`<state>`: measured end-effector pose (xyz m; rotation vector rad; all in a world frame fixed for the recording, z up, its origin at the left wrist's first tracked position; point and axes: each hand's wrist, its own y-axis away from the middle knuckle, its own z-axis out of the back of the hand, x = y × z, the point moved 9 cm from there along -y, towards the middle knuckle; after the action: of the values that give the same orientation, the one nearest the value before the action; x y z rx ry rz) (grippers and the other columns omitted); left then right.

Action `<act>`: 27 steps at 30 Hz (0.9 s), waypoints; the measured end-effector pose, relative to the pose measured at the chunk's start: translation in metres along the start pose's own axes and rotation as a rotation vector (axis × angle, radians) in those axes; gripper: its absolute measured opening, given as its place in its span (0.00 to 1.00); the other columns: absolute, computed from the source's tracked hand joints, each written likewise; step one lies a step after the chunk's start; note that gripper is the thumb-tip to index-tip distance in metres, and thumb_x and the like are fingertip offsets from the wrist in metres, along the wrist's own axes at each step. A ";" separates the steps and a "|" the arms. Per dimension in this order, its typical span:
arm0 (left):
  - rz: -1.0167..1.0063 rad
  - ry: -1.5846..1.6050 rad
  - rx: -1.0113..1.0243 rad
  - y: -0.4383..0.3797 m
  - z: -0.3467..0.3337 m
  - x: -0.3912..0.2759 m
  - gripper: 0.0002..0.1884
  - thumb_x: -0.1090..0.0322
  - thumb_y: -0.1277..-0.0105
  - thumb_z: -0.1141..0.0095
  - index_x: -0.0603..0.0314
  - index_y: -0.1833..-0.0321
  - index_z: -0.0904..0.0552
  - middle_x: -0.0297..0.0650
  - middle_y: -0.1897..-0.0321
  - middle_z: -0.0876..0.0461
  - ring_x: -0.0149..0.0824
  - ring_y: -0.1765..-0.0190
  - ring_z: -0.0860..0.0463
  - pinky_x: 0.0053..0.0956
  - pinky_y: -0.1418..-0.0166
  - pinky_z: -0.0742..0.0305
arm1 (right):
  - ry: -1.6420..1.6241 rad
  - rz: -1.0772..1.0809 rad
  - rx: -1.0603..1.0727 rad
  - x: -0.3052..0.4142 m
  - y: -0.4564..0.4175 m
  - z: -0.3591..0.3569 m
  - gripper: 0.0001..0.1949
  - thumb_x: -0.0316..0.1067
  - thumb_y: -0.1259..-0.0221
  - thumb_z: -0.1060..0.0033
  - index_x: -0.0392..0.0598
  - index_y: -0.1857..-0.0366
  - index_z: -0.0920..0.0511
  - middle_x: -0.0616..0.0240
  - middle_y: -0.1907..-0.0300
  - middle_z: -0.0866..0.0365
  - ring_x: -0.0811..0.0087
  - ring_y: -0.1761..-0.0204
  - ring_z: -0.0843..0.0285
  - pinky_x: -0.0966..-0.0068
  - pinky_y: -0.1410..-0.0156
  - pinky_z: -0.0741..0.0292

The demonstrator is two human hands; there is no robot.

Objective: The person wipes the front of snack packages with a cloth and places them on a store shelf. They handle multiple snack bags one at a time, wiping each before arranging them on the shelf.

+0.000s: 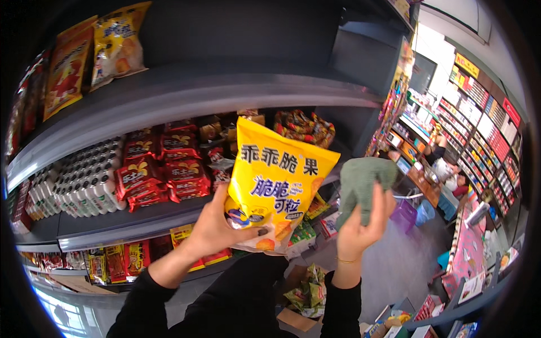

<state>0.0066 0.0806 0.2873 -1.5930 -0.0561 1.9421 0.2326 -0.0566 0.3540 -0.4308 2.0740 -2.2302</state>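
A yellow snack bag (279,181) with large dark lettering is held upright in front of the shelves by my left hand (219,228), its thumb across the lower front. To the right of the bag, my right hand (367,224) grips a folded green cloth (365,181), which hangs partly over the fingers. A narrow gap parts the cloth from the bag. Behind the bag is the middle shelf (160,215), with red snack packets (186,173) and rows of whitish bottles (88,181).
Two snack bags (118,46) stand on the upper shelf (253,80) at left. Below is an open cardboard box (298,319) of green packets. At right are people by a wooden table (424,186), a purple stool (403,215) and stocked wall shelves.
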 end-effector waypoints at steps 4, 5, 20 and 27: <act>0.128 -0.028 0.116 0.014 -0.047 0.026 0.43 0.62 0.54 0.20 0.64 0.36 0.33 0.50 0.51 0.15 0.42 0.46 0.13 0.33 0.44 0.19 | 0.032 0.087 0.202 0.022 0.039 -0.018 0.21 0.22 0.51 0.45 0.40 0.49 0.18 0.47 0.43 0.22 0.46 0.43 0.26 0.54 0.38 0.32; 0.154 -0.037 0.122 0.017 -0.054 0.036 0.44 0.60 0.54 0.20 0.64 0.36 0.33 0.52 0.52 0.15 0.44 0.47 0.13 0.35 0.45 0.19 | 0.064 0.107 0.267 0.028 0.050 -0.026 0.19 0.27 0.47 0.44 0.44 0.49 0.17 0.50 0.44 0.21 0.50 0.44 0.25 0.58 0.44 0.30; -0.008 -0.406 0.224 0.032 -0.068 0.045 0.48 0.51 0.53 0.23 0.54 0.29 0.35 0.52 0.65 0.13 0.55 0.62 0.13 0.45 0.58 0.17 | 0.209 0.047 0.369 0.014 0.065 -0.040 0.17 0.32 0.48 0.41 0.52 0.52 0.16 0.59 0.45 0.19 0.57 0.48 0.25 0.62 0.52 0.33; -0.421 -0.381 0.166 0.038 -0.076 0.046 0.30 0.64 0.46 0.31 0.61 0.39 0.24 0.50 0.50 0.16 0.52 0.45 0.17 0.41 0.41 0.23 | -0.040 0.211 0.515 0.106 0.097 -0.042 0.15 0.36 0.51 0.38 0.56 0.56 0.15 0.66 0.49 0.18 0.64 0.50 0.24 0.68 0.54 0.32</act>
<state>0.0553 0.0461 0.2111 -0.9913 -0.3480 1.8281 0.1070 -0.0501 0.2726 -0.2011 1.3680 -2.4672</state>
